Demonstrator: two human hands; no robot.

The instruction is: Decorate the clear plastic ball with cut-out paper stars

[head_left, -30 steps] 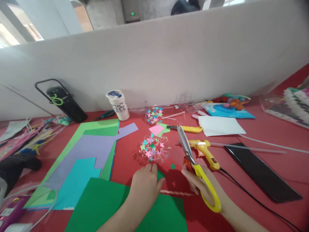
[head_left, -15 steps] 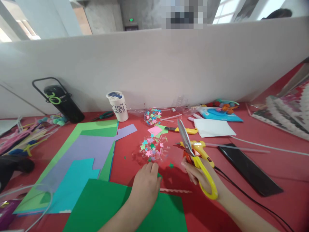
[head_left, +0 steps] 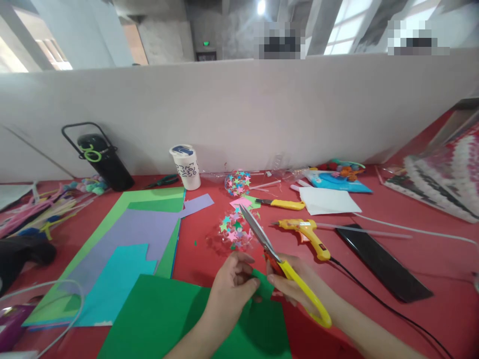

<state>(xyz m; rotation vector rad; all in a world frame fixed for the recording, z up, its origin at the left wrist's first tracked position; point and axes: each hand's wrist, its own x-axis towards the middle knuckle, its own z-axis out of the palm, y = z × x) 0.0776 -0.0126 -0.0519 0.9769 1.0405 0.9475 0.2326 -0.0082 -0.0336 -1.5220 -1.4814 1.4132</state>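
My right hand [head_left: 295, 289] grips yellow-handled scissors [head_left: 279, 262], blades closed and pointing up and to the left. My left hand [head_left: 232, 286] pinches the far corner of a dark green paper sheet [head_left: 168, 324] and lifts it off the red table [head_left: 411, 259]. The two hands nearly touch at the green corner. Just beyond them lies a clear plastic piece covered with small coloured paper stars [head_left: 235, 230]. A second star-covered clear ball [head_left: 238, 183] sits farther back.
Stacked light green, lilac and teal sheets [head_left: 127, 244] lie at left. A yellow glue gun [head_left: 305, 232] with black cord, a yellow utility knife [head_left: 280, 203], white paper [head_left: 327, 200], a black strip [head_left: 381, 262], a paper cup [head_left: 186, 167] and a black bottle [head_left: 101, 159] stand before a grey partition.
My right hand has brought the scissors left and tilted the blades toward my left hand. My left hand went from resting flat on the green sheet to pinching and lifting its corner.
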